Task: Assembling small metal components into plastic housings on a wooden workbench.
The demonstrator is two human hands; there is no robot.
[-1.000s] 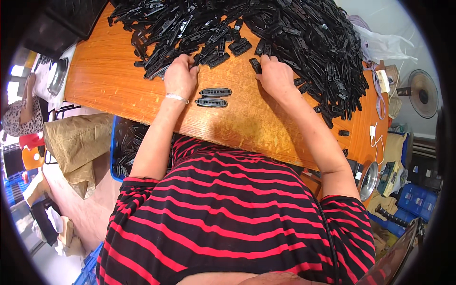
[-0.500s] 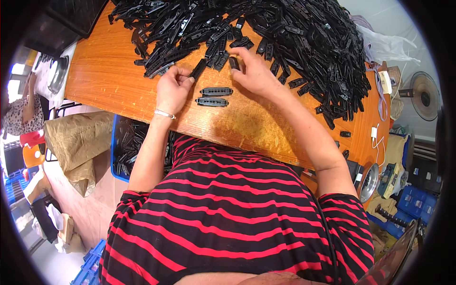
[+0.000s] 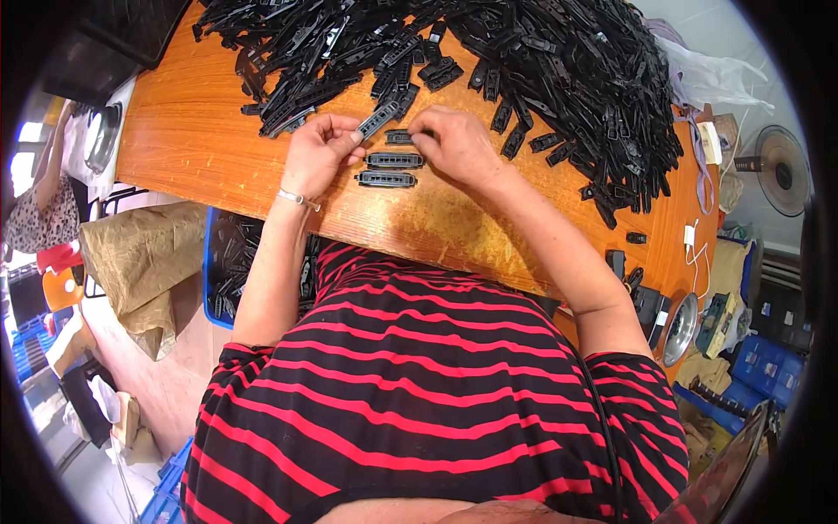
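My left hand (image 3: 319,153) pinches a long black plastic strip (image 3: 379,120) by its near end, lifted just over the orange wooden table (image 3: 201,148). My right hand (image 3: 456,144) holds a short black plastic piece (image 3: 399,137) against the table beside that strip. Two assembled black strips (image 3: 394,161) (image 3: 385,178) lie side by side just below both hands. A big heap of black plastic parts (image 3: 532,61) covers the far half of the table.
A blue crate of black parts (image 3: 229,262) sits under the table at left, next to a brown sack (image 3: 140,258). Another person (image 3: 39,210) is at far left. A fan (image 3: 781,175), a charger cable (image 3: 694,240) and blue bins (image 3: 768,362) are at right.
Both hands pulled back from the heap toward the middle, each bringing a black part. The two strips on the table stayed put.
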